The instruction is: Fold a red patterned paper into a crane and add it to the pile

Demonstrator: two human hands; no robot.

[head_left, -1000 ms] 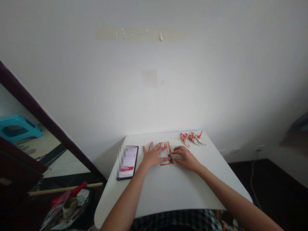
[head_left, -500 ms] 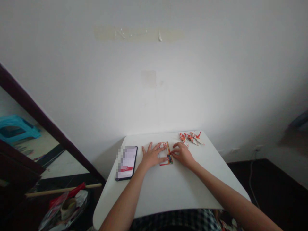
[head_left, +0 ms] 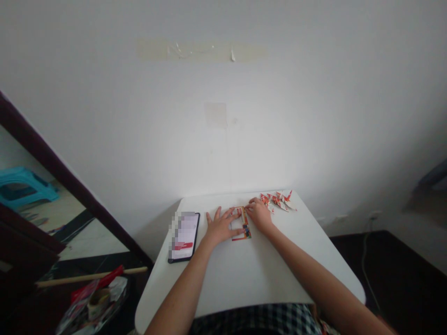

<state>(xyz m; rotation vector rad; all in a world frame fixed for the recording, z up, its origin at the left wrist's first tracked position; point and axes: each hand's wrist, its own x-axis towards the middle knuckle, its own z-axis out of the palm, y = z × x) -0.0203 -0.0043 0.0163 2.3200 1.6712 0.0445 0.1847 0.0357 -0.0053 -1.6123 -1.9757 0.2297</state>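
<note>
A small printed sheet of paper (head_left: 240,236), coloured red, orange and white, lies flat on the white table. My left hand (head_left: 220,228) rests on its left part with fingers spread, covering some of the print. At the upper right edge of the sheet, my right hand (head_left: 259,214) has its fingers bent and drawn together, pinching at the edge; the exact contact is hard to make out. Several folded red-and-white paper pieces (head_left: 279,201) with pointed ends sit just beyond the right hand, near the table's back corner.
A phone (head_left: 184,236) with a lit screen lies on the table (head_left: 237,279) left of my left hand. The wall (head_left: 230,153) rises right behind the table. On the left are a dark-framed mirror (head_left: 87,195) and a bag of items (head_left: 98,302) on the floor.
My right hand has slid up along the sheet's right edge, away from me, toward its top corner. The left hand and the sheet have stayed in place.
</note>
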